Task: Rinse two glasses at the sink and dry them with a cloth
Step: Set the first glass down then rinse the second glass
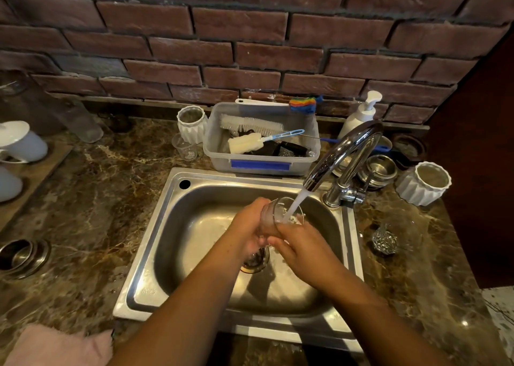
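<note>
A clear glass [275, 214] is held over the steel sink [172, 226], tilted with its mouth toward the faucet [345, 154]. Running water pours from the spout into the glass. My left hand [249, 226] wraps the glass from the left. My right hand [303, 247] grips its lower side from the right. A second small clear glass [185, 147] stands on the counter behind the sink, left of the plastic tub. A pink cloth [58, 346] lies on the counter at the bottom left.
A plastic tub [261, 165] of brushes sits behind the sink. White ribbed cups [192, 123] [422, 183], a soap pump [361, 112], steel cups [378, 171], a glass bowl with a steel scourer [385, 242], a tall glass [80, 121] and white jugs [19, 140] crowd the marble counter.
</note>
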{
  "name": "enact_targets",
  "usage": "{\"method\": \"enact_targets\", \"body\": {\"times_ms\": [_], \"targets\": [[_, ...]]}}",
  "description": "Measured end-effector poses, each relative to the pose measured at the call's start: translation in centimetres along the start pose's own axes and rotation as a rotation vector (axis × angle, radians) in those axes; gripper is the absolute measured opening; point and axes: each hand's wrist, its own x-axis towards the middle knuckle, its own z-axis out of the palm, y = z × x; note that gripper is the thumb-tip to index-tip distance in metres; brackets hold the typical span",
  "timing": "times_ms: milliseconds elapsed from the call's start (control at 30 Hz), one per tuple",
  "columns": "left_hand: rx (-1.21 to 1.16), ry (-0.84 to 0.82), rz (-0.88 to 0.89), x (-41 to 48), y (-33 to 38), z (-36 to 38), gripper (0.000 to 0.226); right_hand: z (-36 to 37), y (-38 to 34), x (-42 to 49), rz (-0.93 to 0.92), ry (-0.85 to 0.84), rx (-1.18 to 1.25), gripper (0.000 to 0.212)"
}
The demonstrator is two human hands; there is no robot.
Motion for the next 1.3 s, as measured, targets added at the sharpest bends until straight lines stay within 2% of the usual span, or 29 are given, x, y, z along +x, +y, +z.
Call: {"method": "enact_targets", "body": {"times_ms": [100,167,200,233,300,367,433,467,533,600,733,833,900,933,1000,1067,1167,1300], "targets": [[0.04,0.092,0.399,-0.3,-2.2,1.3,0.023,0.5,-1.8,0.5,0.303,0.186,0.496,0.028],[0.103,0.172,0.472,-0.3,-3.0,1.4,0.021,0.3,-2.3,1.1,0.498,0.233,0.784,0.029],[0.111,0.204,0.474,-0.2,-3.0,1.4,0.021,0.2,-2.3,1.2,0.534,0.224,0.831,0.028],[0.131,0.221,0.467,0.1,-2.9,1.3,0.022,0.0,-2.3,1.2,0.505,0.202,0.803,0.028],[0.215,0.209,0.368,0.2,-1.8,1.5,0.02,-0.1,-1.5,0.8,0.316,0.148,0.592,0.027],[0.206,0.117,0.106,-0.3,-0.1,1.4,0.019,-0.5,-0.2,0.4,0.139,0.055,0.308,0.025],[0.067,-0.01,-0.153,-1.4,1.4,0.8,0.024,-1.2,0.6,0.4,0.029,-0.045,0.128,0.022],[0.037,-0.052,-0.204,-1.5,1.8,0.5,0.026,-1.5,0.7,0.4,-0.022,-0.077,0.058,0.023],[0.047,-0.077,-0.193,-1.2,1.7,0.3,0.028,-1.4,0.6,0.4,-0.057,-0.082,-0.058,0.024],[0.009,-0.025,-0.065,-0.7,0.8,0.7,0.022,-0.8,0.0,0.3,0.012,0.015,0.005,0.021],[-0.025,0.074,0.332,-0.7,-1.9,1.8,0.027,-0.3,-1.5,0.9,0.26,0.232,0.422,0.027],[0.032,0.053,0.449,-1.6,-3.1,1.6,0.028,-0.6,-2.2,1.0,0.297,0.285,0.476,0.03],[0.033,-0.009,0.387,-2.1,-3.3,1.1,0.023,-0.8,-1.8,1.0,0.294,0.326,0.381,0.029],[0.025,-0.092,0.326,-2.5,-3.2,0.8,0.025,-1.0,-1.3,1.2,0.299,0.357,0.351,0.029],[0.03,-0.296,0.209,-3.2,-2.7,0.4,0.041,-1.5,-0.4,1.7,0.306,0.39,0.367,0.039],[-0.033,-0.418,0.1,-4.0,-2.6,0.5,0.048,-1.8,0.0,2.2,0.336,0.363,0.457,0.043],[-0.208,-0.456,-0.051,-4.4,-2.7,1.3,0.059,-1.7,-0.1,2.8,0.401,0.322,0.563,0.03],[-0.362,-0.339,-0.039,-4.2,-3.4,2.3,0.064,-1.3,0.1,3.5,0.498,0.398,0.76,0.012]]}}
